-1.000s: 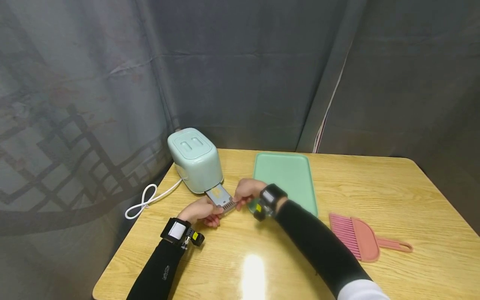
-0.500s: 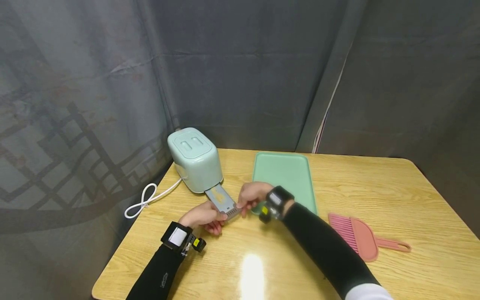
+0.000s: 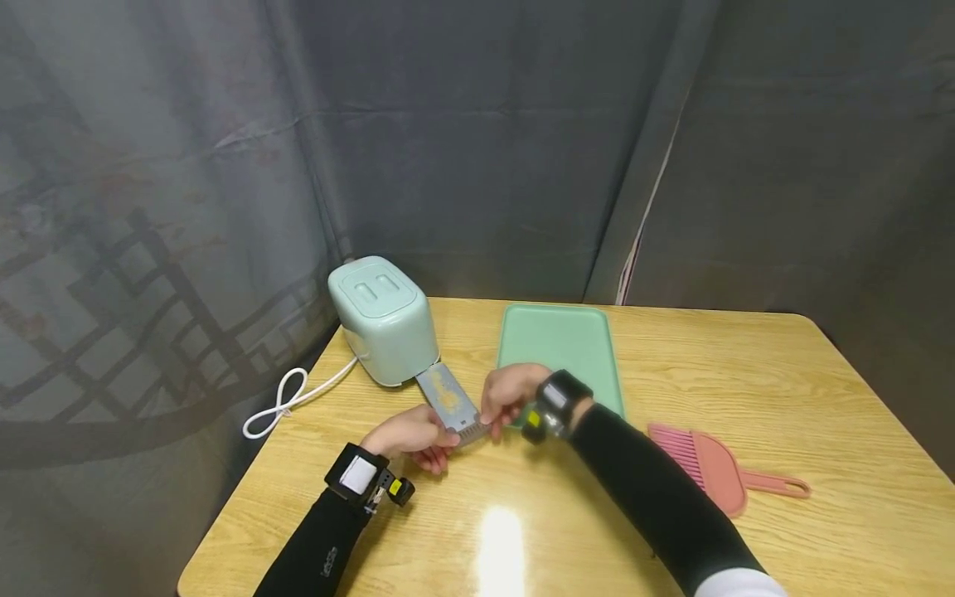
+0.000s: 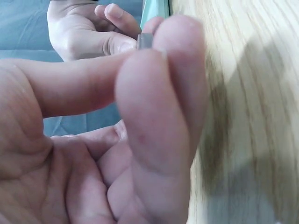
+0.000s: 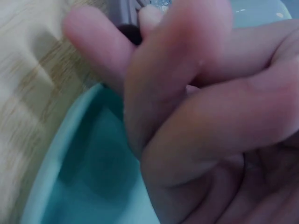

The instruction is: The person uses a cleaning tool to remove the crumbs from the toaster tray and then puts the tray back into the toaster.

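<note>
The grey crumb tray (image 3: pixel 450 400) is drawn partly out of the mint toaster (image 3: pixel 384 319) base, low over the counter (image 3: pixel 746 373). Its outer end is pinched from either side by the left hand (image 3: pixel 414 435) and the right hand (image 3: pixel 510 394), fingers curled. Yellow crumbs are seen on it. The green tray (image 3: pixel 555 340) lies just beside the right hand.

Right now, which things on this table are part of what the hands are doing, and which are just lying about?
In use:
- crumb tray, gripped at its near end by left hand and right hand
- mint toaster, which the tray slides out of

Lying about:
- green tray
- pink brush
- white cord
- wooden table
</note>
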